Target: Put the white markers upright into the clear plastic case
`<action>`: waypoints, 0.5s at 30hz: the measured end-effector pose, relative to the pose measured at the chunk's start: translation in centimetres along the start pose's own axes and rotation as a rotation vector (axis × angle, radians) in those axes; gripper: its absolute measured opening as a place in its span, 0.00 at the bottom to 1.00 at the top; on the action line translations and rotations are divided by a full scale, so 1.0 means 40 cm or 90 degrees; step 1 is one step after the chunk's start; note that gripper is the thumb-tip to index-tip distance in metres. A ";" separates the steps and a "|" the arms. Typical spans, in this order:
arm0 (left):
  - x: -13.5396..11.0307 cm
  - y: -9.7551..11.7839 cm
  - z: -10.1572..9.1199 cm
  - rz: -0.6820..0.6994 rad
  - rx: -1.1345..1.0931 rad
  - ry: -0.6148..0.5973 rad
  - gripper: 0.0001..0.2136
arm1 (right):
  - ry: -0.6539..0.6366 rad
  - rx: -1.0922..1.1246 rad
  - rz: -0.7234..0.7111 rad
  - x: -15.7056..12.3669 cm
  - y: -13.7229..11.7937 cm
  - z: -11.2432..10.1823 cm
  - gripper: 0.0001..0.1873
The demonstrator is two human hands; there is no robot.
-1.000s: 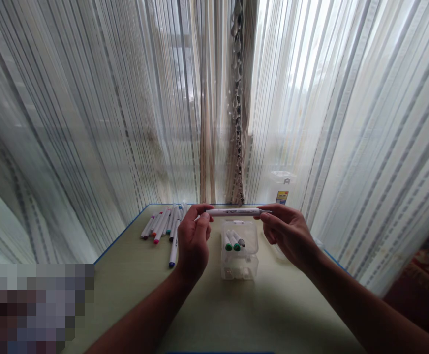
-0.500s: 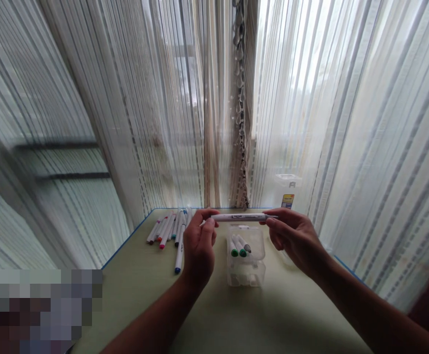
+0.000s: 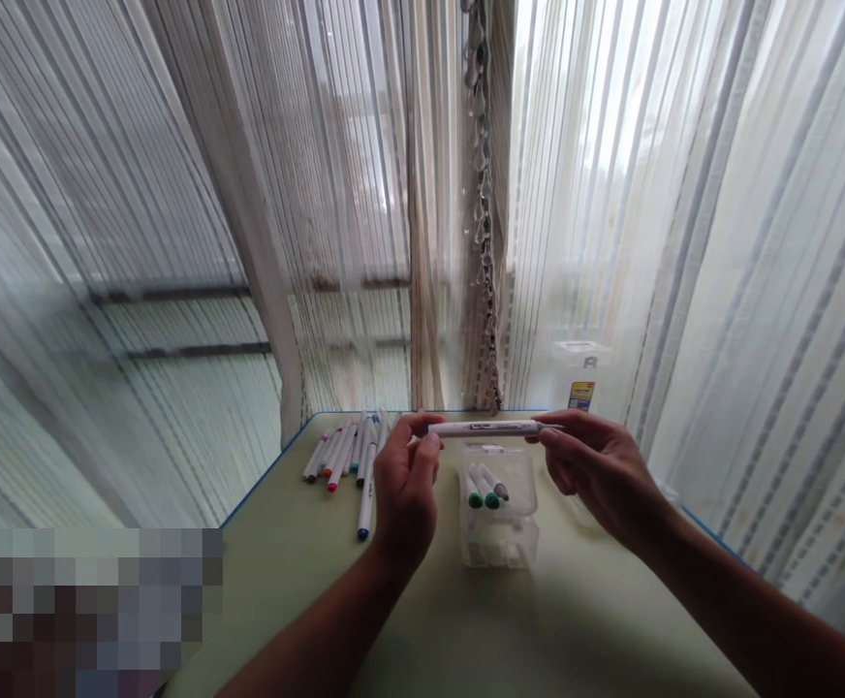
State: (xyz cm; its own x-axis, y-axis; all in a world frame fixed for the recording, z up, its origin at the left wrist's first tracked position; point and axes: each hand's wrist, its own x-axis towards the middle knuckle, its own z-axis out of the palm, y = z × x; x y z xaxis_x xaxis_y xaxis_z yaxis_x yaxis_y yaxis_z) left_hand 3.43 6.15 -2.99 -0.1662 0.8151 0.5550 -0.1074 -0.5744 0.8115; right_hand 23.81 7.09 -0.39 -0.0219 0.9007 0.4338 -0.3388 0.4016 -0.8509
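Note:
A white marker pen (image 3: 491, 428) is held level between both hands, above the table. My left hand (image 3: 406, 490) pinches its left end with thumb and fingers curled. My right hand (image 3: 597, 465) pinches its right end. Just below the pen stands a clear plastic box (image 3: 502, 538) holding three markers with green and grey caps (image 3: 485, 488). A row of several white markers with coloured caps (image 3: 346, 456) lies on the table to the left of my left hand.
The pale green table (image 3: 539, 630) has a blue edge and is closed in by sheer striped curtains (image 3: 720, 242) on the left, back and right. A clear container with a yellow label (image 3: 580, 373) stands behind the curtain at the back right.
The view has shifted, so hands, pen and box sit slightly further right in the picture. Both hands keep the same hold on the pen.

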 end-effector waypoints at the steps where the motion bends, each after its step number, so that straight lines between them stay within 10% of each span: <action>1: 0.000 0.000 0.000 -0.002 -0.001 -0.002 0.09 | 0.000 0.000 0.000 0.000 0.001 0.000 0.13; 15: 0.005 0.010 0.007 -0.014 -0.009 0.016 0.09 | -0.001 0.008 0.006 0.006 0.009 -0.005 0.12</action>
State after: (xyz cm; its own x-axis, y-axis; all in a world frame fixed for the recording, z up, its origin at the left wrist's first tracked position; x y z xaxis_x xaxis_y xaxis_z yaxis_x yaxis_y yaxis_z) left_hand 3.61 6.12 -2.50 -0.1874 0.8258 0.5319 -0.1247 -0.5571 0.8210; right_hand 23.87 7.47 -0.67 -0.0272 0.9044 0.4259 -0.3499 0.3905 -0.8515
